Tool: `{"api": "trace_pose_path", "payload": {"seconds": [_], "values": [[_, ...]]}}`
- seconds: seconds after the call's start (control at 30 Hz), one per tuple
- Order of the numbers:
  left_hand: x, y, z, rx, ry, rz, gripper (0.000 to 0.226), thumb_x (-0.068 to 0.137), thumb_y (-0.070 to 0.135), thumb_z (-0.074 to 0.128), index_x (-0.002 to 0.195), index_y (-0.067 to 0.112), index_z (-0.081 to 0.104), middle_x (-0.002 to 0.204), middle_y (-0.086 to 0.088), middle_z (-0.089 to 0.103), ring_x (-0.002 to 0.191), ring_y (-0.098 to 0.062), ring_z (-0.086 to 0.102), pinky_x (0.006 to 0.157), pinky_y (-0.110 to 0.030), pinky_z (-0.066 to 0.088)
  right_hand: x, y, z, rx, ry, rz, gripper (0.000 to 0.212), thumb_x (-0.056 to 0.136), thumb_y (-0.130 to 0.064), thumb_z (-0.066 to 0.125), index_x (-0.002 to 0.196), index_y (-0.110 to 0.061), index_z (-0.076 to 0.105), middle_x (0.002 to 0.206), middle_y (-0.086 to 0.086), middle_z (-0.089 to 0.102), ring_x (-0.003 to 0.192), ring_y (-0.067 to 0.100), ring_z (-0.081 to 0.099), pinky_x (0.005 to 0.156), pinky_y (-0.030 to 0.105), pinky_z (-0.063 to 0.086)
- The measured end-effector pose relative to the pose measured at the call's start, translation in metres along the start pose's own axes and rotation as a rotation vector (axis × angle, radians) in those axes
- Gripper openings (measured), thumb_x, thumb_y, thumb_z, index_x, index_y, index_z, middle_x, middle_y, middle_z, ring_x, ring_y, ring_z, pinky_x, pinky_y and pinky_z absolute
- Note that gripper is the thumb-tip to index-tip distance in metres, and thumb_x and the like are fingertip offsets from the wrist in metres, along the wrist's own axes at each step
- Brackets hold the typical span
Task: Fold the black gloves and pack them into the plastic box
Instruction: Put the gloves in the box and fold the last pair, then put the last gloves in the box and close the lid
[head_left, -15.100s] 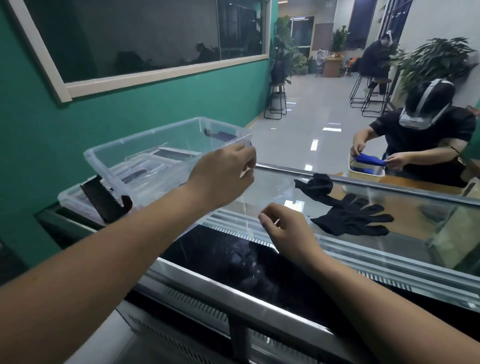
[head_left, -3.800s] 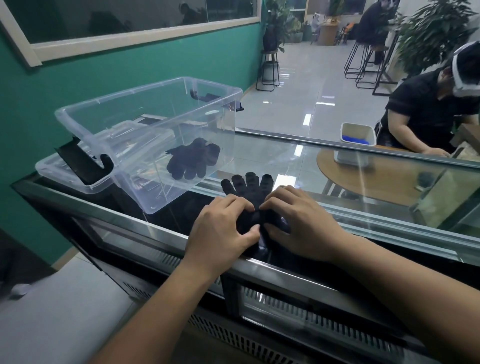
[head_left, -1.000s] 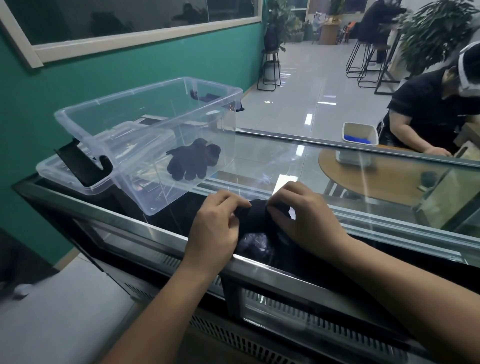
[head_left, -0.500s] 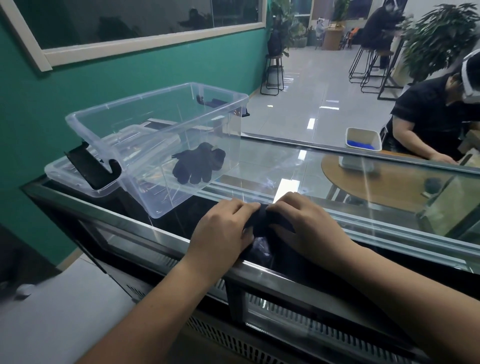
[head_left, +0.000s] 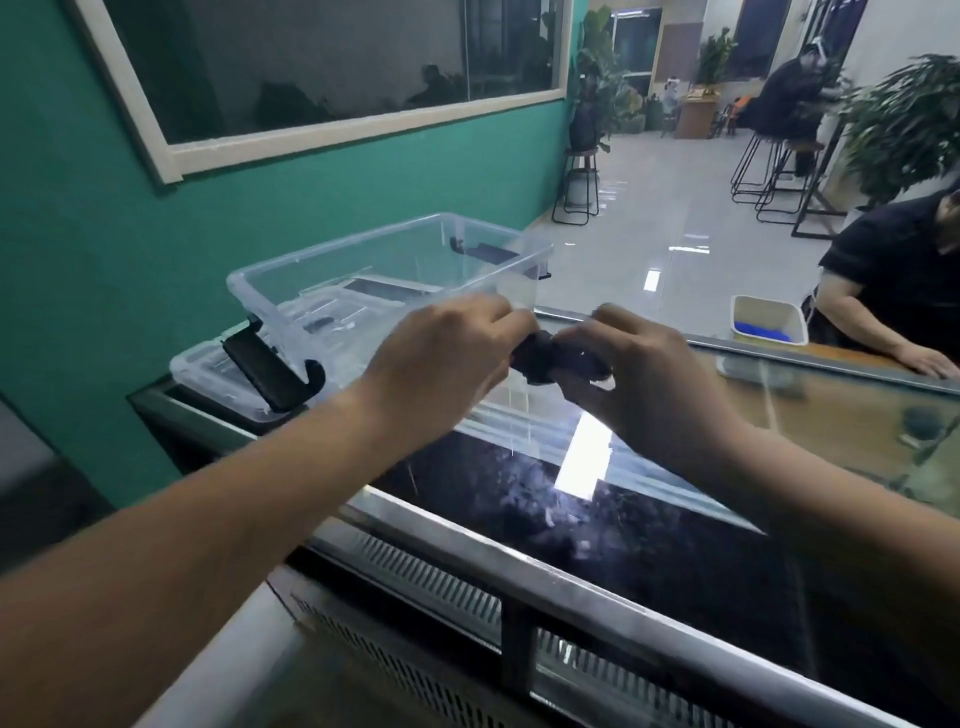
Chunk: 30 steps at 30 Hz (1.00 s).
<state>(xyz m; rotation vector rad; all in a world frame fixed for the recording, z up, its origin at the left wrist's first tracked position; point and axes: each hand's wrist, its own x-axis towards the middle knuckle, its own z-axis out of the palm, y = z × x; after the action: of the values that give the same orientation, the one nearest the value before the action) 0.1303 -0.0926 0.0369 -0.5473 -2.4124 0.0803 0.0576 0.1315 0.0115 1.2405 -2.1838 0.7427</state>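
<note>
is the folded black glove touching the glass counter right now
Apart. The head view shows the folded glove pinched between the left hand and right hand, lifted clear above the glass counter.

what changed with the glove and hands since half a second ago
Both hands, left hand and right hand, lifted the folded black glove off the glass counter towards the plastic box. The box stayed put on its lid.

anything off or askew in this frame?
Only the plastic box: it sits tilted, its left end propped on its own lid, not flat on the glass counter. Nothing spilled or damaged. Both hands hold the folded black glove in mid-air.
</note>
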Motion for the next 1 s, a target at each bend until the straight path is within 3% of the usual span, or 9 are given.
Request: {"api": "trace_pose_path", "payload": {"seconds": [0.17, 0.27, 0.37, 0.47, 0.57, 0.63, 0.77, 0.9, 1.0], "values": [[0.028, -0.052, -0.047, 0.050, 0.091, -0.005, 0.025, 0.090, 0.006, 0.081, 0.115, 0.008, 0.075, 0.099, -0.016, 0.077, 0.082, -0.043, 0.074, 0.073, -0.045, 0.062, 0.078, -0.018, -0.005, 0.001, 0.108, -0.065, 0.029, 0.090, -0.033, 0.066, 0.105, -0.012, 0.080, 0.089, 0.009, 0.069, 0.068, 0.030, 0.064, 0.065, 0.043, 0.057], [0.033, -0.085, -0.054, 0.061, 0.095, -0.039, 0.024, 0.093, 0.010, 0.080, 0.116, 0.010, 0.075, 0.102, -0.014, 0.078, 0.084, -0.040, 0.074, 0.076, -0.039, 0.058, 0.115, -0.023, 0.005, -0.008, 0.097, -0.079, 0.026, 0.089, -0.029, 0.067, 0.101, -0.010, 0.081, 0.088, 0.013, 0.071, 0.069, 0.033, 0.065, 0.065, 0.047, 0.058], [0.031, -0.113, -0.050, 0.069, 0.072, -0.079, 0.022, 0.093, 0.010, 0.079, 0.115, 0.011, 0.075, 0.101, -0.012, 0.078, 0.082, -0.038, 0.073, 0.075, -0.041, 0.060, 0.141, -0.029, 0.024, 0.012, 0.058, -0.045, 0.020, 0.087, -0.024, 0.071, 0.096, -0.010, 0.082, 0.085, 0.012, 0.069, 0.067, 0.033, 0.063, 0.063, 0.044, 0.056], [0.026, -0.132, -0.042, 0.025, 0.025, -0.141, 0.019, 0.092, 0.008, 0.081, 0.110, 0.012, 0.076, 0.096, -0.008, 0.078, 0.080, -0.033, 0.073, 0.075, -0.041, 0.060, 0.157, -0.032, 0.041, 0.020, 0.003, -0.004, 0.029, 0.082, -0.033, 0.067, 0.095, -0.012, 0.082, 0.082, 0.009, 0.067, 0.069, 0.032, 0.061, 0.062, 0.038, 0.050], [0.021, -0.145, -0.033, -0.060, -0.067, -0.261, 0.018, 0.092, 0.007, 0.081, 0.107, 0.014, 0.075, 0.089, -0.003, 0.078, 0.069, -0.024, 0.073, 0.076, -0.045, 0.063, 0.168, -0.035, 0.057, -0.031, -0.083, 0.046, 0.021, 0.083, -0.029, 0.070, 0.092, -0.014, 0.080, 0.076, 0.005, 0.062, 0.073, 0.034, 0.061, 0.060, 0.034, 0.041], [0.019, -0.150, -0.029, -0.120, -0.178, -0.351, 0.022, 0.093, 0.006, 0.080, 0.112, 0.015, 0.074, 0.095, -0.003, 0.079, 0.066, -0.018, 0.073, 0.077, -0.044, 0.064, 0.172, -0.038, 0.065, -0.070, -0.162, 0.073, 0.018, 0.086, -0.031, 0.073, 0.092, -0.016, 0.079, 0.078, 0.006, 0.068, 0.076, 0.035, 0.064, 0.061, 0.035, 0.046], [0.012, -0.152, -0.029, -0.231, -0.358, -0.478, 0.038, 0.089, 0.014, 0.088, 0.123, 0.023, 0.074, 0.113, 0.002, 0.076, 0.104, -0.020, 0.074, 0.095, -0.039, 0.061, 0.174, -0.039, 0.071, -0.028, -0.187, 0.118, 0.030, 0.088, -0.049, 0.079, 0.093, -0.020, 0.080, 0.087, 0.004, 0.076, 0.080, 0.027, 0.067, 0.071, 0.034, 0.057], [0.003, -0.154, -0.036, -0.228, -0.328, -0.527, 0.030, 0.093, 0.019, 0.081, 0.122, 0.022, 0.076, 0.115, 0.002, 0.079, 0.108, -0.017, 0.073, 0.101, -0.037, 0.058, 0.172, -0.038, 0.075, -0.031, -0.149, 0.149, 0.020, 0.091, -0.042, 0.075, 0.087, -0.023, 0.079, 0.083, 0.003, 0.075, 0.080, 0.028, 0.066, 0.072, 0.033, 0.056], [-0.006, -0.160, -0.039, -0.165, -0.279, -0.573, 0.028, 0.097, 0.027, 0.076, 0.124, 0.022, 0.076, 0.128, -0.001, 0.075, 0.123, -0.022, 0.068, 0.104, -0.033, 0.051, 0.165, -0.034, 0.076, -0.051, -0.139, 0.195, 0.017, 0.090, -0.035, 0.070, 0.085, -0.020, 0.078, 0.087, 0.001, 0.076, 0.088, 0.032, 0.068, 0.079, 0.034, 0.054]]}}
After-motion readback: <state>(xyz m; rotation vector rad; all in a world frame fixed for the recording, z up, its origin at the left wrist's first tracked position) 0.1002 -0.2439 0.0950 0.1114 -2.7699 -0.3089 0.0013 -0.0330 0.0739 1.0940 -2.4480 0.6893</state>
